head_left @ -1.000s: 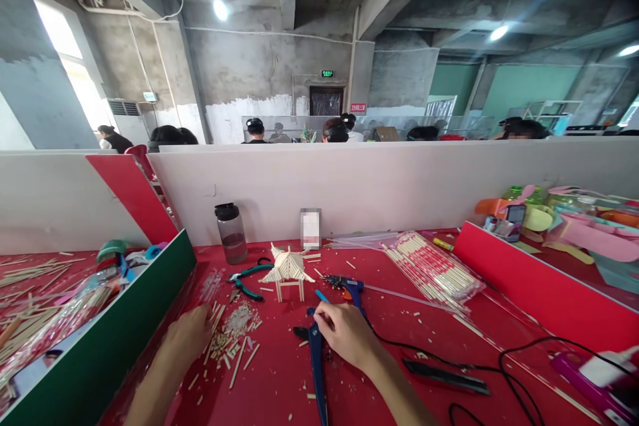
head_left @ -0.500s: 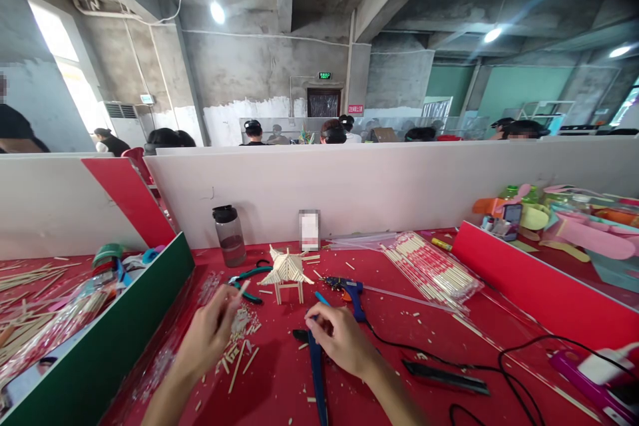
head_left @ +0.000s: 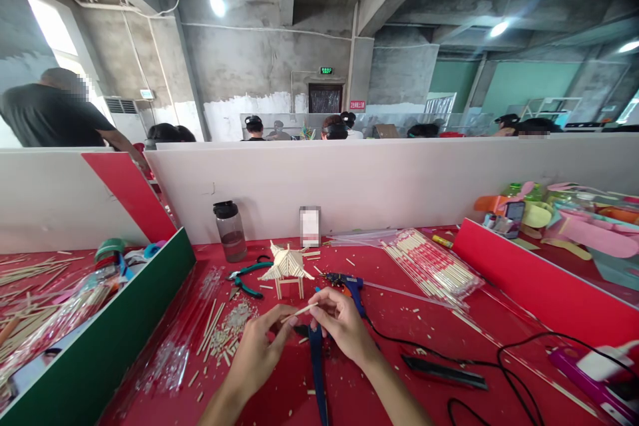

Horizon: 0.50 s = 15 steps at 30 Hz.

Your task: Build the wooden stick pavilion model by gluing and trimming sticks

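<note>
A short pale wooden stick (head_left: pixel 302 311) spans the gap between my two hands over the table. My left hand (head_left: pixel 267 339) pinches its left end, and my right hand (head_left: pixel 344 323) has fingers closed at its right end. Just behind them stands a small pavilion model (head_left: pixel 288 265) made of wooden sticks, with a peaked roof on thin legs. Beneath my hands lies a long dark blue tool (head_left: pixel 317 373), its upper part partly covered. A blue glue gun (head_left: pixel 353 289) rests behind my right hand. Cut stick pieces (head_left: pixel 227 333) are scattered left of my left hand.
Green-handled pliers (head_left: pixel 247 279) and a water bottle (head_left: pixel 230 233) are at the back left. Bundled sticks in plastic (head_left: pixel 434 263) lie at the right, near a black cable (head_left: pixel 424 349) and a purple power strip (head_left: pixel 582 379). Green (head_left: pixel 114 333) and red (head_left: pixel 544 286) dividers flank the table.
My left hand has moved right with the stick, bringing it to my right hand, which has risen slightly. At the far left, a person in black leans further into view.
</note>
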Motion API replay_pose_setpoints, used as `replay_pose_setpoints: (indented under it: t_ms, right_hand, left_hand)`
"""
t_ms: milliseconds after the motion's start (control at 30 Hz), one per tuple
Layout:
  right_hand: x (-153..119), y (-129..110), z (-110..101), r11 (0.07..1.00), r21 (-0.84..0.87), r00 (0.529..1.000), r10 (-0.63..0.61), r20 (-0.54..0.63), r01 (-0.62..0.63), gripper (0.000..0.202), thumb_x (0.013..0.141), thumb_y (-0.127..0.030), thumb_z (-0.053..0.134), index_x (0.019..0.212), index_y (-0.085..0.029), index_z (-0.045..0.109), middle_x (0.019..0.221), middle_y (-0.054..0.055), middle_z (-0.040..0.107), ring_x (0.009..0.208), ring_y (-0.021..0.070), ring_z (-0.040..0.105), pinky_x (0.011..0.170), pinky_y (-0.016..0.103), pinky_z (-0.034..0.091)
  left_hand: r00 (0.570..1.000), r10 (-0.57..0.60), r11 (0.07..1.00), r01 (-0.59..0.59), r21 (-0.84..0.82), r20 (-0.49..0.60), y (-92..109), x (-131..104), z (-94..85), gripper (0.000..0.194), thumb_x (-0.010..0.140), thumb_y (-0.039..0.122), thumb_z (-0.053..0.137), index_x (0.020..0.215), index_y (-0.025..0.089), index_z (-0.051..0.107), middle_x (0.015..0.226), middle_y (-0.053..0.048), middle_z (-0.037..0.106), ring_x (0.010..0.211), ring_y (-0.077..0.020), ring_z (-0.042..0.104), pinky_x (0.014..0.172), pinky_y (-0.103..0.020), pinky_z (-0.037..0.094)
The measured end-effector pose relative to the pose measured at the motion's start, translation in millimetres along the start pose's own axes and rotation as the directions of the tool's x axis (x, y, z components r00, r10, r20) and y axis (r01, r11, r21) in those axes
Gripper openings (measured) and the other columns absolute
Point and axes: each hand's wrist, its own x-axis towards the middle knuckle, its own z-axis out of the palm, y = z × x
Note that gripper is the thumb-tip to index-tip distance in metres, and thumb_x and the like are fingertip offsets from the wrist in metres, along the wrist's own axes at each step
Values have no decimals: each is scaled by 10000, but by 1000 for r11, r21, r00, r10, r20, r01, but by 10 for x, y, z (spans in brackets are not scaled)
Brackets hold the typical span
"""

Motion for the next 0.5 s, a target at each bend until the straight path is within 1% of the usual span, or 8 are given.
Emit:
replay_pose_setpoints:
  t_ms: [67, 133, 233, 333, 433, 500]
  right_hand:
    - [21, 28, -8, 1000, 17, 1000, -9, -25, 10, 342, 870, -524, 666, 938, -189, 656, 739, 12, 661, 603, 140, 619, 465, 210, 408]
    - [37, 52, -14, 999, 35, 999, -9, -50, 11, 367, 863, -545, 663, 932, -185, 663, 752, 20, 666, 601, 138, 613, 456, 210, 405]
    - [54, 76, -23, 999, 44, 996, 3, -84, 1, 389, 839, -564, 684, 891, -180, 656, 699, 8, 648, 555, 123, 574, 447, 208, 395]
    - [63, 83, -31, 999, 37, 995, 11, -103, -7, 400, 831, -575, 691, 836, -179, 639, 628, -11, 618, 501, 106, 524, 441, 205, 378]
    - [63, 81, -35, 999, 43, 996, 11, -83, -8, 392, 838, -569, 687, 819, -180, 634, 597, -21, 605, 491, 105, 522, 446, 205, 376]
    - [58, 82, -29, 999, 51, 998, 8, -56, -6, 381, 844, -561, 681, 851, -181, 653, 649, -6, 638, 518, 114, 553, 450, 207, 384]
  left_hand:
    - [1000, 3, 1000, -3, -24, 2, 12, 10, -23, 361, 981, 482, 481, 1091, 232, 718, 1007, -66, 759, 860, -214, 678, 790, -271, 499]
    - [1000, 10, 999, -10, -34, 22, 20, 14, -21, 388, 988, 484, 459, 1131, 230, 715, 1035, -78, 759, 863, -222, 684, 800, -285, 513]
    - [996, 22, 999, -17, -47, 92, 23, -1, 20, 412, 1000, 489, 419, 1147, 225, 699, 957, -71, 761, 812, -220, 690, 793, -295, 526]
    - [988, 19, 997, -7, -79, 154, 22, -32, 87, 398, 1011, 492, 389, 1097, 222, 670, 873, -56, 756, 775, -214, 696, 779, -288, 524]
    - [982, 13, 993, 10, -121, 190, 25, -55, 156, 352, 1020, 482, 377, 1060, 228, 618, 864, -46, 761, 762, -203, 700, 775, -278, 516]
    - [981, 20, 991, 7, -137, 194, 28, -58, 195, 334, 1020, 481, 383, 1051, 227, 597, 878, -47, 758, 776, -198, 697, 772, -274, 509]
